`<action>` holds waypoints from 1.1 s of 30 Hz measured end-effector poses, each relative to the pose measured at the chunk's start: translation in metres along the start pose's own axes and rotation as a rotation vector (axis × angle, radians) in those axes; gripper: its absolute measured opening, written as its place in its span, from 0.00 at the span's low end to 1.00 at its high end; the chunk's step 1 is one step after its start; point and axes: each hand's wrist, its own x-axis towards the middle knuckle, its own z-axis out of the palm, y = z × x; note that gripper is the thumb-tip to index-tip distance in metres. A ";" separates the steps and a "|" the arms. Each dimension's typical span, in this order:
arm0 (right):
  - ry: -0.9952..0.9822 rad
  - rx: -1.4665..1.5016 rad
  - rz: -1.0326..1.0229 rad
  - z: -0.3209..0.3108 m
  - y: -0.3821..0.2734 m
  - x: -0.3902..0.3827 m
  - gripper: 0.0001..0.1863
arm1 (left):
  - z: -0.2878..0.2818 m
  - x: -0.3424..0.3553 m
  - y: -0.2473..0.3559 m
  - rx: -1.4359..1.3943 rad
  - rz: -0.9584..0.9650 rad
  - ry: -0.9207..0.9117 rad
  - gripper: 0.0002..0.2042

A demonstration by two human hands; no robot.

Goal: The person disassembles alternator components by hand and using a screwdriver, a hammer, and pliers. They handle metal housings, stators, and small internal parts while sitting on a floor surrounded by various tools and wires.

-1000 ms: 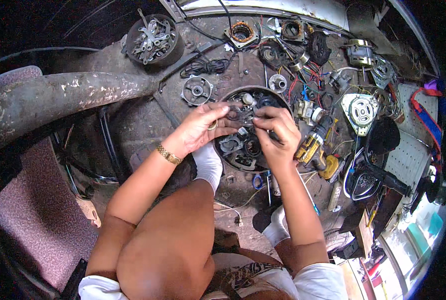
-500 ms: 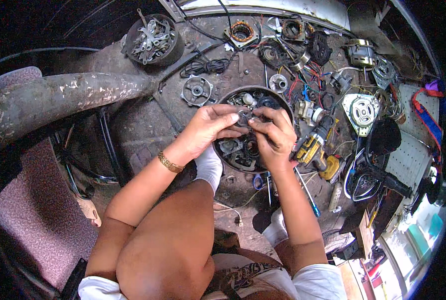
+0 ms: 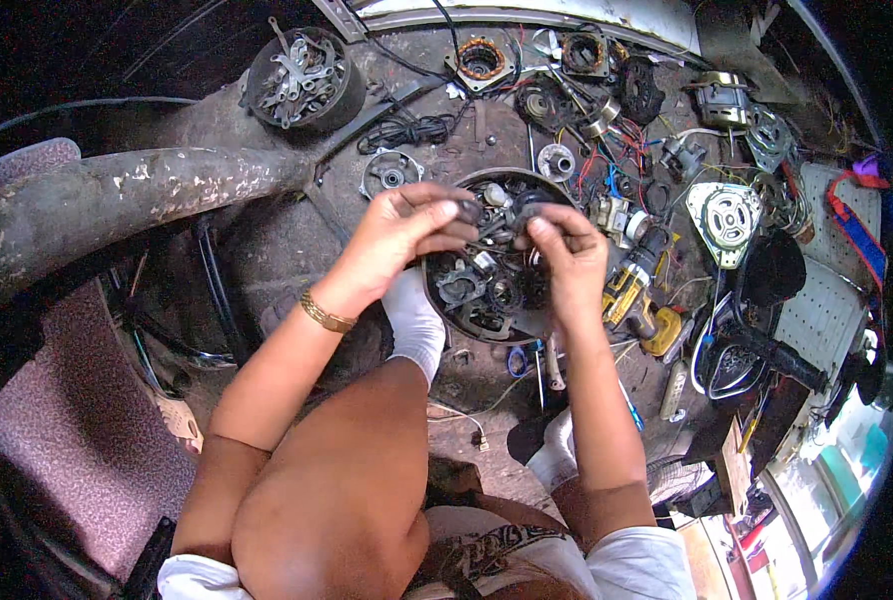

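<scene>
A round dark tray (image 3: 435, 292) full of small metal motor parts sits on the ground between my feet. My left hand (image 3: 402, 232) hovers over its upper left rim, fingers pinched on a small dark part (image 3: 470, 210). My right hand (image 3: 565, 250) is over the tray's upper right, fingers closed on a dark round part (image 3: 529, 203). The two hands almost meet above the tray. A gold bracelet (image 3: 324, 314) is on my left wrist. What lies under the hands is hidden.
A round tub of metal pieces (image 3: 302, 78) stands at the upper left. A yellow drill (image 3: 642, 300), a white motor housing (image 3: 727, 222), coils and wires crowd the right. A thick rusty pipe (image 3: 117, 200) crosses the left. A white sock (image 3: 414, 325) shows below the tray.
Both hands have lifted slightly and drawn closer together over the tray's upper part, each now pinching a small dark part.
</scene>
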 end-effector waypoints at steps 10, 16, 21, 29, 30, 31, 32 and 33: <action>-0.029 0.073 -0.224 -0.013 -0.037 0.030 0.09 | -0.032 0.012 0.030 -0.208 0.091 0.074 0.14; -0.220 -0.943 -0.630 -0.020 -0.013 0.032 0.11 | -0.048 0.009 0.021 -0.422 0.047 0.088 0.10; -0.377 -1.380 -0.725 0.001 0.017 0.037 0.11 | -0.049 0.009 0.013 -0.400 0.034 0.099 0.10; -0.541 -1.570 -0.501 0.043 0.068 0.063 0.09 | -0.050 0.008 0.000 -0.282 -0.063 0.157 0.10; -0.498 -1.573 -0.517 0.045 0.073 0.064 0.08 | -0.050 0.009 -0.001 -0.282 -0.066 0.152 0.10; -0.455 -1.576 -0.532 0.047 0.077 0.065 0.07 | -0.050 0.009 -0.002 -0.281 -0.069 0.147 0.10; -0.410 -1.579 -0.547 0.046 0.080 0.066 0.07 | -0.049 0.010 -0.003 -0.280 -0.073 0.141 0.10; -0.450 -1.575 -0.561 0.048 0.079 0.067 0.07 | -0.052 0.009 -0.004 -0.284 -0.069 0.145 0.10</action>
